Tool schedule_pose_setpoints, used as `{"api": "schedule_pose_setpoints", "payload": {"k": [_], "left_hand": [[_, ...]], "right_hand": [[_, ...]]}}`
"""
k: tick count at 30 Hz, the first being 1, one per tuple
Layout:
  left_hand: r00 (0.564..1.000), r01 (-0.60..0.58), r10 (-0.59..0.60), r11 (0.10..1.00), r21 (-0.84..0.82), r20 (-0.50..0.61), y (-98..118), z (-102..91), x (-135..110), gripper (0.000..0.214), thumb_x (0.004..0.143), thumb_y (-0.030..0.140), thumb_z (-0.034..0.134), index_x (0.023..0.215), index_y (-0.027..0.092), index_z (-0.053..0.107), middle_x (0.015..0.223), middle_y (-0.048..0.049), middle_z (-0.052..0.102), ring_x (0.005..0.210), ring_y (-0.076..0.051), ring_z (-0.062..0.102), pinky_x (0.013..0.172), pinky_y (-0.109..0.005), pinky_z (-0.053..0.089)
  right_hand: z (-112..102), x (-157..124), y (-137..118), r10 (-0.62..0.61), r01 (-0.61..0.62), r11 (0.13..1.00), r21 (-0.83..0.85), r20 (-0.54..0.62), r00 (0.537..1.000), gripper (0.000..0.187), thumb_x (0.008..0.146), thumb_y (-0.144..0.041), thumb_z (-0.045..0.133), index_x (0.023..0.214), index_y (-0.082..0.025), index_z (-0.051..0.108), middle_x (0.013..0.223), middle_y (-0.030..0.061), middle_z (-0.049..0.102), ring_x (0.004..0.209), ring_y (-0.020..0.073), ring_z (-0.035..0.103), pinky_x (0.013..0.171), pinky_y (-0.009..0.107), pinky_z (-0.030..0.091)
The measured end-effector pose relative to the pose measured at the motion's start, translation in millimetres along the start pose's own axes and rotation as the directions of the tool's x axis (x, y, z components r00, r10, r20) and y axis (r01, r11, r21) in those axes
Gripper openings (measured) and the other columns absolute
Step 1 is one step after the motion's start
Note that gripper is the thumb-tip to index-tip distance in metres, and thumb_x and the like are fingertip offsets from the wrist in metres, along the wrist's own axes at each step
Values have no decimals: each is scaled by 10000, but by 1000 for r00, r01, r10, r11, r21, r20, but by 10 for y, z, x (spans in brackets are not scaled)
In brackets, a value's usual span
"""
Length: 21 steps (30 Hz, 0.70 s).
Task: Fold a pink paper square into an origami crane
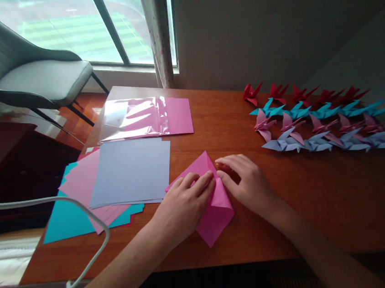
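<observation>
Your left hand (181,204) and right hand (248,181) lie flat, fingers stretched out and gripping nothing, fingertips meeting on the folded pink paper (216,212) to pin its crease against the bench (288,207), between the sheet stack (130,171) and the rows of cranes (314,120).

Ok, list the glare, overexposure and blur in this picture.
Head view: the window is washed out by daylight; glare on the clear plastic sleeve veils the pink sheet under it; the paper cranes soften toward the right edge; left hand, right hand and folded pink paper are sharp.
</observation>
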<state>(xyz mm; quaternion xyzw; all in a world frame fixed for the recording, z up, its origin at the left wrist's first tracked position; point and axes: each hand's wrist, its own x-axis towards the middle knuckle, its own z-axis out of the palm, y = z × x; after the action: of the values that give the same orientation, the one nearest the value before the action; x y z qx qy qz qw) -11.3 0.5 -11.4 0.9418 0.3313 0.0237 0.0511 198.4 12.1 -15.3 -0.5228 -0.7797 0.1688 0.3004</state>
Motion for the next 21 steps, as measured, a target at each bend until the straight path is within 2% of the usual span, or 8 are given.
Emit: {"api": "schedule_pose_setpoints", "payload": {"k": [2, 6, 11, 21], "left_hand": [[1000, 2, -2, 1000, 12, 12, 6, -9, 4, 462, 983, 231, 476, 1424, 98, 523, 1465, -106, 551, 1123, -277, 541, 1026, -422, 461], [1000, 13, -14, 1000, 21, 15, 20, -7, 4, 473, 984, 226, 478, 1440, 103, 505, 1483, -113, 532, 1134, -280, 543, 1010, -428, 470], [1000, 19, -19, 1000, 24, 7, 32, 26, -5, 467, 1006, 239, 441, 1451, 106, 493, 1507, -116, 511, 1140, -288, 546, 950, -431, 496], [999, 27, -27, 999, 27, 19, 41, 16, -12, 471, 1005, 230, 432, 1458, 112, 489, 1532, -93, 491, 1140, -286, 537, 953, -430, 494]], "right_hand": [[88, 157, 71, 17, -16, 999, -43, 27, 999, 148, 910, -251, 616, 1044, -198, 649, 963, 78, 704, 892, 247, 619, 835, 394, 512], [206, 344, 147, 27, -20, 993, -118, 56, 998, 80, 855, -249, 677, 911, -210, 636, 890, 55, 667, 862, 244, 585, 809, 375, 477], [237, 412, 160, 69, -63, 989, -132, 44, 997, 68, 863, -249, 666, 833, -218, 613, 837, 34, 653, 830, 223, 575, 785, 343, 449], [264, 535, 163, 145, -139, 968, -208, 15, 989, 160, 890, -289, 644, 752, -232, 588, 771, 14, 641, 803, 210, 567, 732, 325, 407]]}}
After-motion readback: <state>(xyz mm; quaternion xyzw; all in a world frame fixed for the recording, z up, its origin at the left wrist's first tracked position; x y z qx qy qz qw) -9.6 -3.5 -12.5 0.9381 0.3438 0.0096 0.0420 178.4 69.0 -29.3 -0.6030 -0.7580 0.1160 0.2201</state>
